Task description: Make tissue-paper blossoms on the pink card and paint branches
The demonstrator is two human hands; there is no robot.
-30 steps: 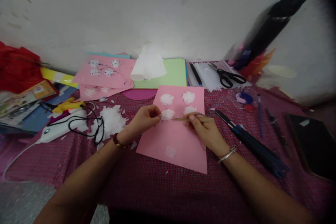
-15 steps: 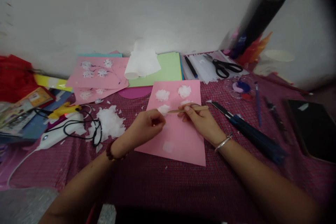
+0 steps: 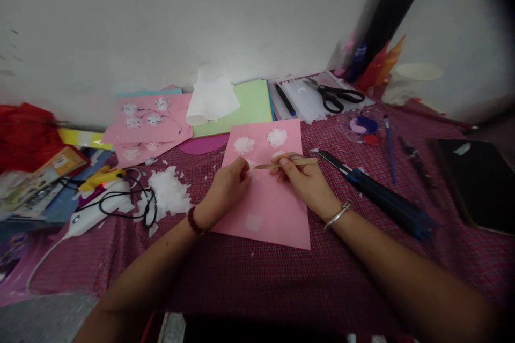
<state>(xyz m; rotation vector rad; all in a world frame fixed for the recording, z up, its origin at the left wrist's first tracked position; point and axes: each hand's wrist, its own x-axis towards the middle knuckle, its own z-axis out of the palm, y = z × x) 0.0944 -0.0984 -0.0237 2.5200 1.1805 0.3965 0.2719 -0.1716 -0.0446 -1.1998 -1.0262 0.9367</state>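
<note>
A pink sheet of paper (image 3: 277,214) lies in front of me, with fluffy white paper tufts (image 3: 244,144) on its upper half. A thin wooden stick (image 3: 264,166) is pinched between the thumb and fingers of my right hand (image 3: 304,181), its narrow end pointing left over the sheet. Close to that tip, my left hand (image 3: 228,186) is closed, fingers curled; what they hold, if anything, is hidden. White paper shows just beside its fingertips. A small pale square (image 3: 253,222) lies low on the sheet.
To the left sit a heap of white paper scraps (image 3: 169,190), a yellow glue gun (image 3: 102,178) and a white power strip (image 3: 96,209). At right are a box cutter (image 3: 386,203), scissors (image 3: 333,95), a paintbrush (image 3: 389,147) and a paint palette (image 3: 364,126). Decorated pink sheets (image 3: 145,128) lie behind.
My left hand has moved up, its fingers now curled near the stick's tip and covering much of the lower-left tuft. My right hand still holds the stick. The whole view has shifted slightly.
</note>
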